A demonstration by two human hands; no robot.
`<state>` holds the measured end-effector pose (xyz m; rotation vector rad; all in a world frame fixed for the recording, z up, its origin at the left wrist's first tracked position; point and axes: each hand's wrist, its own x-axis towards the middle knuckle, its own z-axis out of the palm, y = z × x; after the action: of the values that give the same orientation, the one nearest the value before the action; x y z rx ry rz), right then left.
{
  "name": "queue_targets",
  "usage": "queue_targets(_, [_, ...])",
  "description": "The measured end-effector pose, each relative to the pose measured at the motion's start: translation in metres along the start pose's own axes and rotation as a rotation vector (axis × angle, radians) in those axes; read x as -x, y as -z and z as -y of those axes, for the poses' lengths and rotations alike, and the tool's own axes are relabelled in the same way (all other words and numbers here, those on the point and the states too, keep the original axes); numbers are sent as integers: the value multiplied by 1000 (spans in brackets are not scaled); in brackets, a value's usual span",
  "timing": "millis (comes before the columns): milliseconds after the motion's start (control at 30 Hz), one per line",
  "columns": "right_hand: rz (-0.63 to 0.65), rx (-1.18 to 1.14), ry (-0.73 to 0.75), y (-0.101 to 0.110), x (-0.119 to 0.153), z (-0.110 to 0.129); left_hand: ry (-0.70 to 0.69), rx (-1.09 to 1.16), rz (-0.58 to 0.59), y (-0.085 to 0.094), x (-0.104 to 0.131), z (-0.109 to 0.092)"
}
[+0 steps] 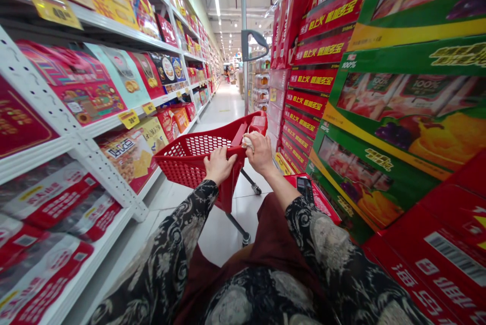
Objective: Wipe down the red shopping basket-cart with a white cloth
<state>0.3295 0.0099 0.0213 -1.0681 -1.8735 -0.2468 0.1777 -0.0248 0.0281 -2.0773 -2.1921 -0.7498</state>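
In front of me stands a red plastic shopping cart [186, 173] with a perforated basket, turned at an angle in the aisle. My left hand [219, 164] is closed over the cart's near rim, thumb toward the corner. Just to its right, my right hand [261, 154] presses a crumpled white cloth [248, 140] against the red corner by the handle. Most of the cloth is hidden under the fingers, and whether it is fabric or tissue I cannot tell.
Shelves of boxed snacks [148, 69] line the left. At right rise stacked red drink cartons [309, 79] and green juice cartons [402, 87]. A dark phone-like object [305, 190] lies on a low red box. A grey post [244, 77] stands beyond the cart.
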Motion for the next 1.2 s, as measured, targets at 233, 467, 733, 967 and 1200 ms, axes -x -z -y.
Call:
queue_targets(233, [-44,-6,-24,-5,-9,9,84,-4,41,-10,-2,13])
queue_targets(467, [68,103,122,-16,-8,37,109,-47,35,-11,3,8])
queue_targets(733, [150,154,164,-17,-10,31,108,7,36,-12,4,22])
queue_targets(967, [112,207,55,-9,-17,24,150,40,132,-15,1,29])
queue_targets(1200, [197,221,162,-23,-18,31,73,-25,105,-17,1,27])
